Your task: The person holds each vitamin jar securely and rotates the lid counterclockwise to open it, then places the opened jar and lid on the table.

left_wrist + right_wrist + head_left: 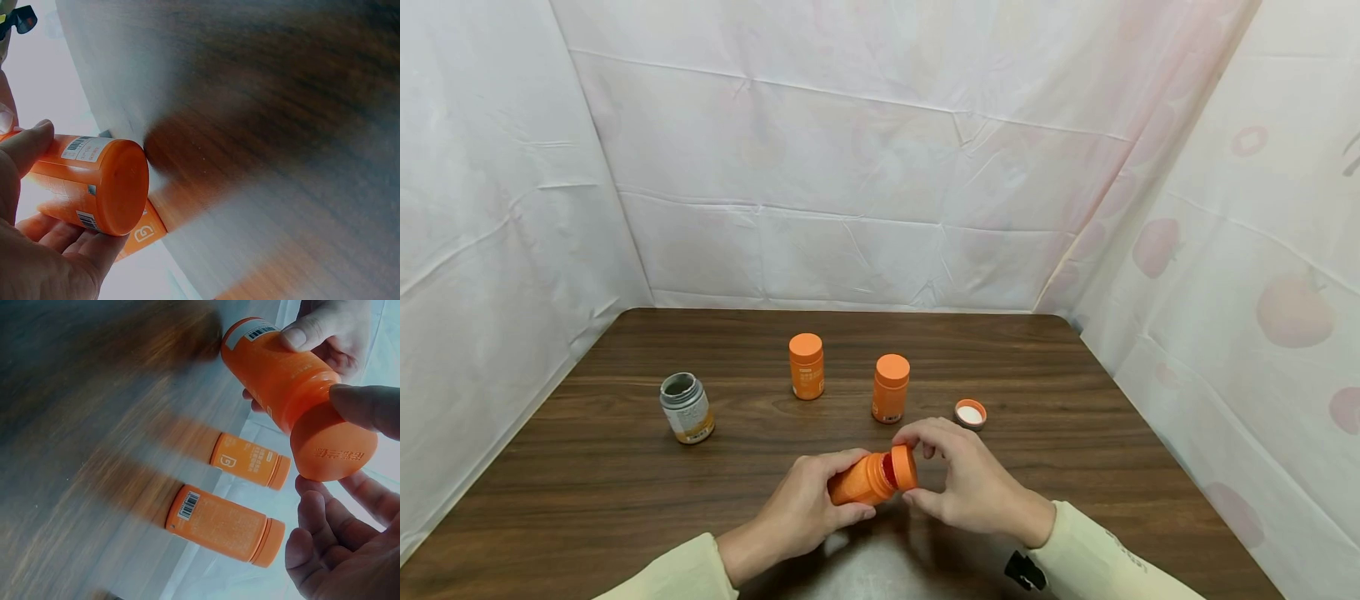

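Observation:
My left hand (801, 507) grips an orange plastic bottle (853, 485) round its body, tilted with its mouth toward the right. The thumb and fingers of my right hand (976, 482) pinch an orange screw cap (906, 468) at that mouth. The cap sits askew, and a dark red gap shows between it and the threaded neck. In the left wrist view the base of the bottle (128, 187) and its barcode labels face the camera. Embossed characters mark the top of the cap (334, 447) in the right wrist view.
Two capped orange bottles stand beyond my hands, one left (807, 367) and one nearer (891, 389). A grey open jar (687, 408) stands at the left. Right of the bottles, an upturned cap (970, 414) with a white liner lies on the wooden table (587, 483). Pale sheets (850, 167) hang around.

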{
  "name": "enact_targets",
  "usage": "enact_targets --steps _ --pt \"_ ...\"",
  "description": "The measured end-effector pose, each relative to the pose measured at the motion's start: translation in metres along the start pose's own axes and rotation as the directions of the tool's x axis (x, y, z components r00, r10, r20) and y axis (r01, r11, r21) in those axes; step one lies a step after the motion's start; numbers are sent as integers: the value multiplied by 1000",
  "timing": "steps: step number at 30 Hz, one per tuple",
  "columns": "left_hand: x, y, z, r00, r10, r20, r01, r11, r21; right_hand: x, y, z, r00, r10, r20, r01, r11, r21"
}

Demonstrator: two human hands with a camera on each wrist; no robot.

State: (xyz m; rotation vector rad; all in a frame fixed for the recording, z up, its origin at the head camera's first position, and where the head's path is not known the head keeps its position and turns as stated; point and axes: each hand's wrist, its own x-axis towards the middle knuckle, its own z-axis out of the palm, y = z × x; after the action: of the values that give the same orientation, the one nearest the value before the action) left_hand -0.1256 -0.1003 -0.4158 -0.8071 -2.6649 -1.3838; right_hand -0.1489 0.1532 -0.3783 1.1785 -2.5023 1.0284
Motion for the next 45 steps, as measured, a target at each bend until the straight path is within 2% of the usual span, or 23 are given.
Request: enact_targets --steps 7,24,32,40,45 --pt "0 0 1 1000 -8 -8 8 1000 6 -3 1 -2 999 47 21 -47 999 -2" --pt "1 1 0 999 -50 5 50 999 -7 -6 6 -5 997 79 19 -79 996 37" --pt "0 1 0 999 -47 0 47 999 -9 -9 9 -4 994 108 26 -110 992 68" --pt "0 1 0 999 -45 0 45 999 -3 -12 12 -6 985 172 15 -172 984 44" --pt "0 1 0 999 -47 0 47 999 -6 -13 13 -7 983 181 -13 -181 983 12"
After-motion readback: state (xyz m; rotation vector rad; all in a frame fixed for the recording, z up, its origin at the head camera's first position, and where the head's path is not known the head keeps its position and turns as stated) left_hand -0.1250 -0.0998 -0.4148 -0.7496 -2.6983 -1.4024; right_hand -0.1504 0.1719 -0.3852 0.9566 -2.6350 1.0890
